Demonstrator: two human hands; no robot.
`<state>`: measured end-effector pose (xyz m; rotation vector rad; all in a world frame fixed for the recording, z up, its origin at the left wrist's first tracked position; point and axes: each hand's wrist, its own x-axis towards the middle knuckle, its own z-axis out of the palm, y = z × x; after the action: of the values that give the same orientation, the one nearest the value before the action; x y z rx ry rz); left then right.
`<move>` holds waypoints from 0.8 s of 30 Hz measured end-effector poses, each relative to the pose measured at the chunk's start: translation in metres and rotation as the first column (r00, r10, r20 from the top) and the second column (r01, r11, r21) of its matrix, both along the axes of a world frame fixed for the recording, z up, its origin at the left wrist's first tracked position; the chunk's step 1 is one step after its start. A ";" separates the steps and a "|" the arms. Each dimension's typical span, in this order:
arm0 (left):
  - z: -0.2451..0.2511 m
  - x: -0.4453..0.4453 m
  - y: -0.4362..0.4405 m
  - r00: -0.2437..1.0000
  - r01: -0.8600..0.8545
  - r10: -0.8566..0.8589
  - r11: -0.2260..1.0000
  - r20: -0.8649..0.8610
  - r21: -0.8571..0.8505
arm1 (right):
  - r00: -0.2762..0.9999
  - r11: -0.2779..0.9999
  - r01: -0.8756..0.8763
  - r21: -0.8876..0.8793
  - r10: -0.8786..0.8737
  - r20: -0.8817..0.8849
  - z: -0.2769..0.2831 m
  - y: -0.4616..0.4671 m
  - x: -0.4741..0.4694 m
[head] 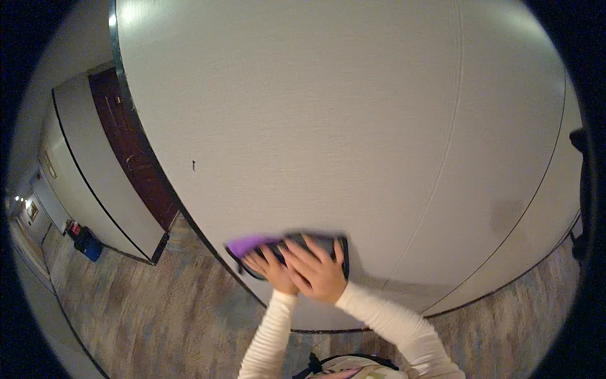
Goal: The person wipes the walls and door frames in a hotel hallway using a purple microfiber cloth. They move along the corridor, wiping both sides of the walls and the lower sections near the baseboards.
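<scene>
A dark, flat cloth-like item (338,244) with a purple part (253,245) lies against the pale textured wall (303,142), low in the view. My left hand (273,271) is spread over its left side, fingers pointing up and left. Spread fingers of my right hand (316,272) press on its middle and right, overlapping the left hand's edge. The hands hold it to the wall between them. Motion blurs the item, and the hands cover much of it, so its exact kind cannot be told.
A small dark hook-like mark (193,166) shows on the wall. Left of the wall's dark edge strip runs a corridor with a dark red door (130,151), patterned flooring (156,308) and a blue bin (88,244). A dark object (580,189) stands at the far right.
</scene>
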<state>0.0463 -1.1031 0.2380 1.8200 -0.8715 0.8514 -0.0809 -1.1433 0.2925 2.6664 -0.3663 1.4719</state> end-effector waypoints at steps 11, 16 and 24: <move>0.019 0.136 0.026 1.000 0.001 -0.010 0.947 -0.027 -0.321 | 0.990 0.906 0.128 -0.405 -0.140 -0.001 0.031 0.042 0.161; -0.094 0.190 0.068 0.934 0.213 0.015 0.780 -0.358 0.589 | 0.705 0.941 -0.036 0.338 0.263 -0.658 -0.044 0.037 0.202; 0.078 0.228 -0.017 0.938 0.273 -0.261 0.962 0.226 -0.020 | 0.944 0.931 0.316 -0.180 -0.290 0.159 0.097 -0.039 0.196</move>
<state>0.2743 -1.1203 0.3161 1.5362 -1.1979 0.9020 0.1150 -1.1826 0.3895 2.2419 -0.5748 1.4974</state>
